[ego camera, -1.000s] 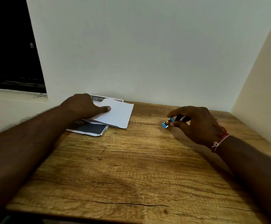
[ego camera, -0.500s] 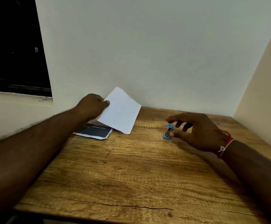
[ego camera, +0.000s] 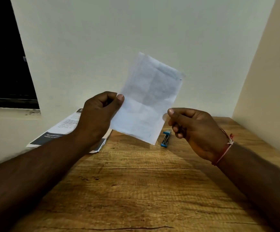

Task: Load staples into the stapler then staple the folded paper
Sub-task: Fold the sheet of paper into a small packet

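Observation:
A folded white paper is held up in the air over the wooden table, tilted to the right. My left hand pinches its left edge between thumb and fingers. My right hand pinches its right edge with the thumb on the front. A small blue stapler lies on the table below the paper's lower corner, free of both hands.
A printed sheet stack with a dark band lies at the table's back left, partly under my left arm. White walls close the back and right sides. A dark window is at the far left.
My left hand lifted the folded paper off the stack and up toward the middle. My right hand let go of the stapler, left it on the table, and took the paper's right edge.

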